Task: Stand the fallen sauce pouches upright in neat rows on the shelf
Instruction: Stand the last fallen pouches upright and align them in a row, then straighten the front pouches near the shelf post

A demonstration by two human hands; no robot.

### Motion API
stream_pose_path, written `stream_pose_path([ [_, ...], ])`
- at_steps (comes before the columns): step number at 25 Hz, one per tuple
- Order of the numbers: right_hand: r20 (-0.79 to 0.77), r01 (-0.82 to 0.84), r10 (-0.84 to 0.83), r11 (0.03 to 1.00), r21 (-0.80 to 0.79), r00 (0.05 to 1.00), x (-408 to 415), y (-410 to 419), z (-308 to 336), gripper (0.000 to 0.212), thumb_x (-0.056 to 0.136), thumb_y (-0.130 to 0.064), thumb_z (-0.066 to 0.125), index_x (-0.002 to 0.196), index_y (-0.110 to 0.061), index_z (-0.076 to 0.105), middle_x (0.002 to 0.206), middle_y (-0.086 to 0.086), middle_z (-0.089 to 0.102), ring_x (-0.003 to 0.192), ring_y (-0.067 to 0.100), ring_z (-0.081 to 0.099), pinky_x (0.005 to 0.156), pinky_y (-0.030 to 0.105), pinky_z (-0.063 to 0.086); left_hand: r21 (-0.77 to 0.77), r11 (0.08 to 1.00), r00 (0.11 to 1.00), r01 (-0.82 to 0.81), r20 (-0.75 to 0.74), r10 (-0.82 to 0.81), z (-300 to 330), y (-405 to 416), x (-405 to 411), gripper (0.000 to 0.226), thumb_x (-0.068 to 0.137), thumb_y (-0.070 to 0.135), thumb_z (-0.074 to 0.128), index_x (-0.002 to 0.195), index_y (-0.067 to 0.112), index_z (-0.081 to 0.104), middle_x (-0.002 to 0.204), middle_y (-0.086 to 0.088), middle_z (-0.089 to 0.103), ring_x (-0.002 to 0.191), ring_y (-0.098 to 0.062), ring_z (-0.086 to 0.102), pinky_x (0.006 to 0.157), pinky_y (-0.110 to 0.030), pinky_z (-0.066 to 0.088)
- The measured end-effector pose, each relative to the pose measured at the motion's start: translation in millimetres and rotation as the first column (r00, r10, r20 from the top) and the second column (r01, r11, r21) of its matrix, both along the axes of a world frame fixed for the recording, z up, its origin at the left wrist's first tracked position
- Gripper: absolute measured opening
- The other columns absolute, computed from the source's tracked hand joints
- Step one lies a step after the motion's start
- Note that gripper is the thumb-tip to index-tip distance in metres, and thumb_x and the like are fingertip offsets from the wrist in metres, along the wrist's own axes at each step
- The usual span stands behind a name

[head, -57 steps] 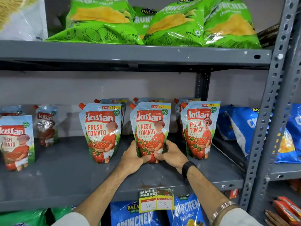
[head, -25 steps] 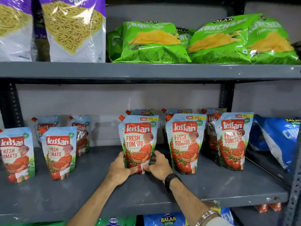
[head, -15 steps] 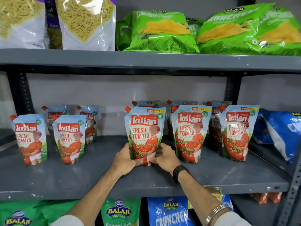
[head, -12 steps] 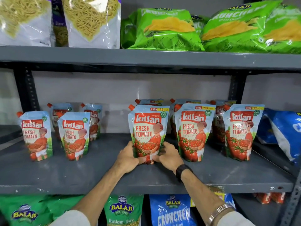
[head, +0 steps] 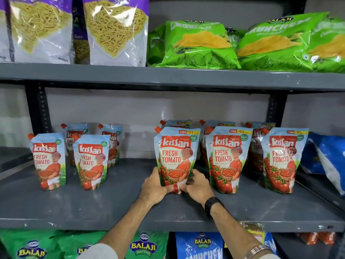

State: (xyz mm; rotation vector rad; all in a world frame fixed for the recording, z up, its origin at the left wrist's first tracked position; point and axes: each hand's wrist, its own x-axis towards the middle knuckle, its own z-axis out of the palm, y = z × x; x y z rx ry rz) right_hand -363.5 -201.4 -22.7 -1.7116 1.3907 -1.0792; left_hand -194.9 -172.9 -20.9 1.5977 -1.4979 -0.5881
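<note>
We have shifted both hands off the middle pouch [head: 228,159] of the front three. The left hand [head: 153,189] and right hand [head: 198,187] now clasp the base of the end pouch [head: 176,157], just left of the middle pouch. Over the last second that grip has hardly altered; the end pouch may have edged slightly, but our own head movement makes this hard to judge. Our view has swung left: four pouches [head: 91,161] well left of the middle pouch now show whole, where only two showed before. Noodle bags [head: 115,30] above and left of it have also come into sight.
</note>
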Motion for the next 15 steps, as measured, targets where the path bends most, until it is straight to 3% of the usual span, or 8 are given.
stream_pose_path([
  [4, 0.027, 0.01, -0.01, 1.0, 0.026, 1.0, -2, 9, 4, 0.051, 0.077, -0.014, 0.082, 0.119, -0.017, 0.053, 0.115, 0.004, 0.07, 0.104, 0.018, 0.067, 0.095, 0.036, 0.055, 0.045, 0.995, 0.996, 0.084, -0.018, -0.083, 1, 8, 8, 0.081, 0.074, 0.027, 0.086, 0.14, 0.02, 0.04, 0.136, 0.0, 0.062, 0.12, -0.017, 0.06, 0.107, -0.037, 0.048],
  [6, 0.098, 0.103, -0.103, 0.995, 0.006, 0.99, -5, 19, 5, 0.056, 0.069, -0.022, 0.09, 0.107, -0.017, 0.049, 0.095, 0.0, 0.068, 0.087, 0.015, 0.067, 0.075, 0.032, 0.054, 0.047, 0.994, 0.995, 0.099, 0.01, -0.1, 1, 18, 23, 0.076, 0.073, 0.028, 0.087, 0.137, 0.022, 0.045, 0.129, 0.001, 0.061, 0.113, -0.013, 0.058, 0.1, -0.03, 0.049],
  [8, 0.12, 0.188, -0.174, 0.976, -0.113, 0.977, -4, 27, 4, 0.038, 0.07, -0.029, 0.088, 0.086, -0.018, 0.056, 0.068, -0.005, 0.066, 0.064, 0.007, 0.063, 0.062, 0.03, 0.046, -0.028, 0.999, 0.996, 0.044, 0.075, -0.042, -1, 32, 49, 0.047, 0.075, 0.034, 0.084, 0.116, 0.027, 0.063, 0.109, 0.008, 0.069, 0.098, -0.007, 0.065, 0.091, -0.028, 0.054],
  [9, 0.131, 0.164, -0.145, 0.975, -0.151, 0.981, -2, 32, 4, 0.029, 0.075, -0.032, 0.084, 0.071, -0.021, 0.056, 0.059, -0.004, 0.066, 0.054, 0.004, 0.061, 0.06, 0.031, 0.046, -0.082, 0.997, 0.996, 0.001, 0.092, 0.007, -1, 40, 62, 0.029, 0.075, 0.038, 0.082, 0.1, 0.031, 0.069, 0.093, 0.014, 0.073, 0.086, -0.002, 0.067, 0.085, -0.029, 0.058],
  [11, 0.097, 0.022, -0.005, 0.985, -0.17, 0.995, 14, 43, 5, 0.036, 0.083, -0.036, 0.075, 0.057, -0.021, 0.055, 0.051, -0.003, 0.064, 0.044, 0.004, 0.057, 0.053, 0.031, 0.048, -0.171, 0.98, 0.989, -0.104, 0.082, 0.12, -2, 56, 95, 0.015, 0.075, 0.044, 0.077, 0.08, 0.032, 0.07, 0.071, 0.018, 0.073, 0.067, 0.003, 0.066, 0.073, -0.033, 0.06],
  [13, 0.084, -0.136, 0.148, 0.982, -0.133, 0.985, 48, 49, 6, 0.031, 0.086, -0.032, 0.074, 0.06, -0.02, 0.06, 0.05, 0.0, 0.061, 0.043, 0.01, 0.057, 0.047, 0.031, 0.05, -0.232, 0.939, 0.962, -0.254, 0.039, 0.27, 0, 69, 136, 0.016, 0.076, 0.044, 0.076, 0.077, 0.031, 0.067, 0.068, 0.019, 0.07, 0.063, 0.002, 0.064, 0.07, -0.033, 0.058],
  [15, 0.056, -0.246, 0.254, 0.961, -0.129, 0.966, 91, 51, 6, 0.022, 0.083, -0.023, 0.077, 0.068, -0.018, 0.063, 0.055, -0.002, 0.06, 0.049, 0.013, 0.059, 0.051, 0.037, 0.055, -0.247, 0.887, 0.918, -0.39, -0.039, 0.394, 1, 74, 178, 0.022, 0.079, 0.033, 0.08, 0.079, 0.027, 0.059, 0.069, 0.012, 0.068, 0.069, -0.006, 0.066, 0.076, -0.04, 0.058],
])
